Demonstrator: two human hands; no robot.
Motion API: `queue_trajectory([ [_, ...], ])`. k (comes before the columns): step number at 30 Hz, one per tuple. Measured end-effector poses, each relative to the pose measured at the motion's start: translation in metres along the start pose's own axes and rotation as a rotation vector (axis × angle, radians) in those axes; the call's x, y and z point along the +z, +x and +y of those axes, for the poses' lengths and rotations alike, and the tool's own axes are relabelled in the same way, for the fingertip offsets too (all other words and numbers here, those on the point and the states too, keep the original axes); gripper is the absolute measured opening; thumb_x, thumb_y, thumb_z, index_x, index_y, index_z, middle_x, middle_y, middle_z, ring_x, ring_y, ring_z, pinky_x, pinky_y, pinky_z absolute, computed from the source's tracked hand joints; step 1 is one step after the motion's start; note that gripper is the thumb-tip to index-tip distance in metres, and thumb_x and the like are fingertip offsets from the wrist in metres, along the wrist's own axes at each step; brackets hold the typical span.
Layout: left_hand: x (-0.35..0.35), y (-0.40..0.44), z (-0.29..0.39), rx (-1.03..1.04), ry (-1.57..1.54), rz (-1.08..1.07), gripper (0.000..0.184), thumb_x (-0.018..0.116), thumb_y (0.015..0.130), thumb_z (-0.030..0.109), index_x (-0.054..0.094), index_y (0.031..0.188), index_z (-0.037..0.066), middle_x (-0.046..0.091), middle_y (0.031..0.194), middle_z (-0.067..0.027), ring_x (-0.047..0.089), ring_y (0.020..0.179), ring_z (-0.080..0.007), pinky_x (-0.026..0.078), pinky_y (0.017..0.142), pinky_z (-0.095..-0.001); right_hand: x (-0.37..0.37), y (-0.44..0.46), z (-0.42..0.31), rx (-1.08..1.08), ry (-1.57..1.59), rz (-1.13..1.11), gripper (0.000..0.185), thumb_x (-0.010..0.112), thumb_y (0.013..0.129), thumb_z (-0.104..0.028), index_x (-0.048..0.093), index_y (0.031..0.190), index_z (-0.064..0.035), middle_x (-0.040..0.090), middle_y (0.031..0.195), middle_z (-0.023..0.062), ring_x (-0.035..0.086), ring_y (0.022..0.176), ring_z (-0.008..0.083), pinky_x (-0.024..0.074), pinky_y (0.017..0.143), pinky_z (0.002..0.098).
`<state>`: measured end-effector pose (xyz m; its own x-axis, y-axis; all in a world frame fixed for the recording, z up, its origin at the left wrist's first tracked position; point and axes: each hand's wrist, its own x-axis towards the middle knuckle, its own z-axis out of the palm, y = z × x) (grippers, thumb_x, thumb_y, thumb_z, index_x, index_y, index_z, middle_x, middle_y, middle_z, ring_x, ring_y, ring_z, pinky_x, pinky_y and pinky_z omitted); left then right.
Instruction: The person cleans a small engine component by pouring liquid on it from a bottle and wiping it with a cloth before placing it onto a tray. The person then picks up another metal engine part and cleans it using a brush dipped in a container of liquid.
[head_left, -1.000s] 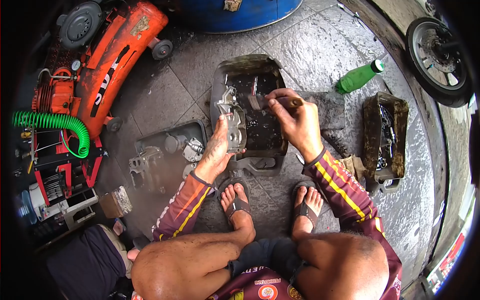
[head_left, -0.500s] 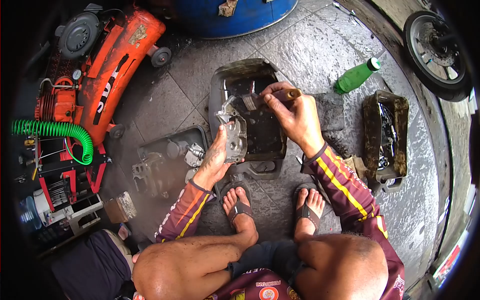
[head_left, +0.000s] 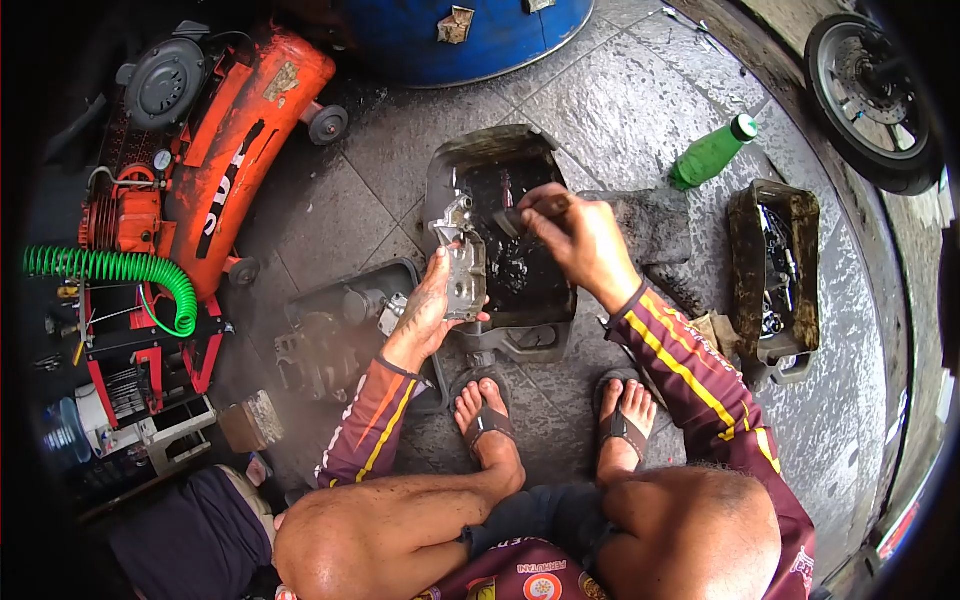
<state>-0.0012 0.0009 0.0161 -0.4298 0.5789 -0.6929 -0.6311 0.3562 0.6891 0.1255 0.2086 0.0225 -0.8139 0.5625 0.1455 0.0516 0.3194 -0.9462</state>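
My left hand [head_left: 428, 305] is closed around a grey metal engine cover [head_left: 466, 280], held tilted over the left side of a grimy tub [head_left: 545, 338]. Dark liquid [head_left: 515, 275] lies in the tub. My right hand [head_left: 585, 240] grips the handle of a paintbrush [head_left: 512, 220]. Its bristles point left, over the liquid and a short way right of the cover, apart from it. Fingers hide part of the brush handle.
At the left, a tray [head_left: 435, 385] holds metal engine parts [head_left: 320, 350]. A green bottle [head_left: 712, 155] and a tub of small metal parts [head_left: 740, 260] are at the right. An orange compressor [head_left: 250, 140], a blue drum [head_left: 460, 50] and a wheel [head_left: 870, 105] stand farther out.
The brush has moved away from the cover and lower over the liquid, its handle turned. The cover has tilted in my left hand, showing its face more edge-on.
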Motion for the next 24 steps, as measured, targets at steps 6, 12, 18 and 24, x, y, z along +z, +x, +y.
queue_trajectory([
  [6,0.006,0.000,-0.006,-0.040,0.028,-0.046,0.054,0.032,0.105,0.057,0.039,0.148,0.025,0.065,0.108,-0.0068,0.070,0.084,-0.0242,0.060,0.063,-0.0383,0.007,-0.001,0.000,-0.057,0.190,0.140,0.013,0.066,0.094,-0.014,0.069,0.100,-0.0034,0.071,0.076,0.0120,0.072,0.071,0.0165,0.0516,0.064,0.0289],
  [12,0.004,-0.002,-0.005,-0.020,0.019,-0.059,0.055,0.032,0.104,0.057,0.038,0.148,0.024,0.065,0.111,-0.0070,0.070,0.086,-0.0248,0.060,0.062,-0.0379,0.006,0.000,-0.003,0.116,0.260,0.159,0.013,0.066,0.095,-0.016,0.069,0.101,-0.0042,0.072,0.075,0.0090,0.067,0.066,0.0119,0.0502,0.060,0.0282],
  [18,0.007,-0.005,-0.003,0.003,0.024,-0.078,0.056,0.032,0.104,0.058,0.037,0.148,0.024,0.062,0.110,-0.0064,0.067,0.084,-0.0227,0.058,0.061,-0.0367,-0.007,0.010,-0.004,0.167,0.385,0.272,0.015,0.067,0.094,-0.017,0.069,0.100,-0.0030,0.073,0.076,0.0072,0.069,0.069,0.0131,0.0520,0.063,0.0294],
  [24,0.008,0.000,0.003,0.017,-0.029,-0.082,0.057,0.032,0.104,0.058,0.035,0.148,0.022,0.062,0.111,-0.0081,0.068,0.085,-0.0243,0.058,0.061,-0.0375,-0.004,-0.001,0.000,0.175,0.227,0.227,0.016,0.068,0.093,-0.017,0.070,0.098,-0.0029,0.070,0.073,0.0104,0.069,0.066,0.0129,0.0502,0.060,0.0288],
])
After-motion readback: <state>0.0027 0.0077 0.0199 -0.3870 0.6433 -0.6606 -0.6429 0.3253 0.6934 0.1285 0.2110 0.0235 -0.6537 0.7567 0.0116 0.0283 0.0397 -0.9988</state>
